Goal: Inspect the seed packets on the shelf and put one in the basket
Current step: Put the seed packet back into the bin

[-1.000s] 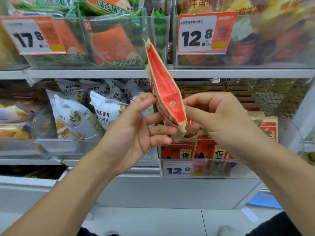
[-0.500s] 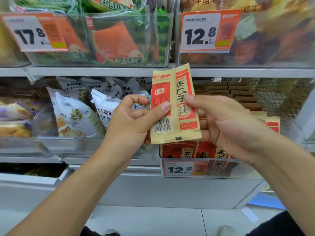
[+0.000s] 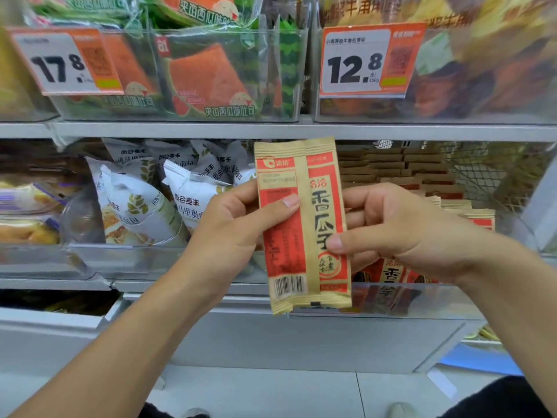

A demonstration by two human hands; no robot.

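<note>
In front of the middle shelf, a tan-and-red seed packet (image 3: 303, 224) stands upright in the air between both hands, back seam and barcode facing the camera, top edge just under the grey shelf lip (image 3: 180, 131), bottom edge level with the front wall of the clear bin (image 3: 422, 300) below. Left hand (image 3: 232, 233) grips the packet's left edge, thumb pressed flat on the red panel, the other fingers curled behind it. Right hand (image 3: 401, 233) pinches the right edge, thumb tip on the front near the lower characters, fingers wrapped round the back. Both forearms rise from the lower corners and converge on the packet. Behind the right hand, more packets of the same kind (image 3: 388, 274) stand in the clear bin, with tan stacks further back. Left of the held packet, white bread bags (image 3: 141, 206) fill the neighbouring bin, close to the left knuckles. Open air below the packet down to the white base panel (image 3: 301, 342). Overhead, two price tags (image 3: 366, 61) hang on the upper bins. Basket not visible.
</note>
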